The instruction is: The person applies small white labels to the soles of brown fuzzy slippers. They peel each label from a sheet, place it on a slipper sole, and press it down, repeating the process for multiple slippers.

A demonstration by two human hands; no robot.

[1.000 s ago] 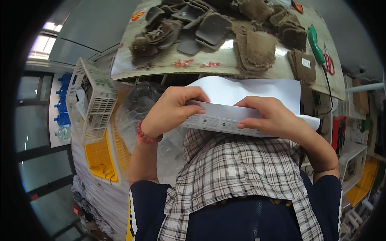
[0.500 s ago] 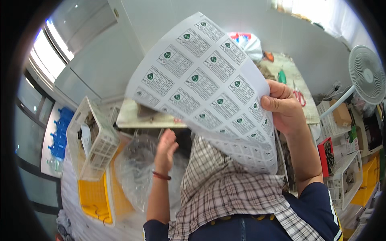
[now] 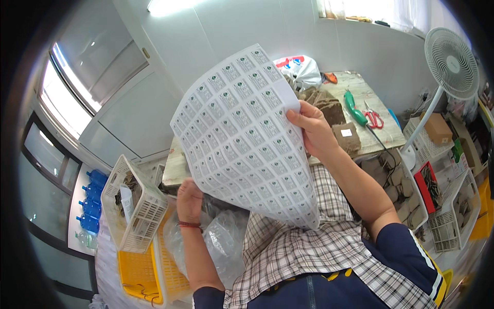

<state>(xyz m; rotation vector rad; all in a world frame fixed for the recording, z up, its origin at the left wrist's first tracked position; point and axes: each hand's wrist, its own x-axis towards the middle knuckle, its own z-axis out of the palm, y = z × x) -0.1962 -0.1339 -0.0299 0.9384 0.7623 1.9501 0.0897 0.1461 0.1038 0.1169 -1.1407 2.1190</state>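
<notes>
A large white sheet of labels (image 3: 242,134), printed with rows of small boxes and green marks, is held up in front of me. My right hand (image 3: 315,129) pinches its right edge, thumb on the printed side and fingers behind. At the sheet's lower left edge is my left hand (image 3: 189,201), its fingers curled in against that edge and partly hidden. Behind the sheet, a brown block with a white label (image 3: 346,135) sits on the worktable (image 3: 383,136), beside more brown pieces (image 3: 329,105).
On the table lie a green corded tool (image 3: 355,108) and red-handled scissors (image 3: 374,119), with a white bag (image 3: 298,71) behind. A fan (image 3: 453,64) stands right. Crates (image 3: 136,206) and clear plastic (image 3: 224,237) are at left; a bin of brown pieces (image 3: 396,185) is at right.
The sheet has swung lower and left and now faces me more squarely. My left hand has moved from below it to its edge, its fingers now curled. The view has shifted, showing more table.
</notes>
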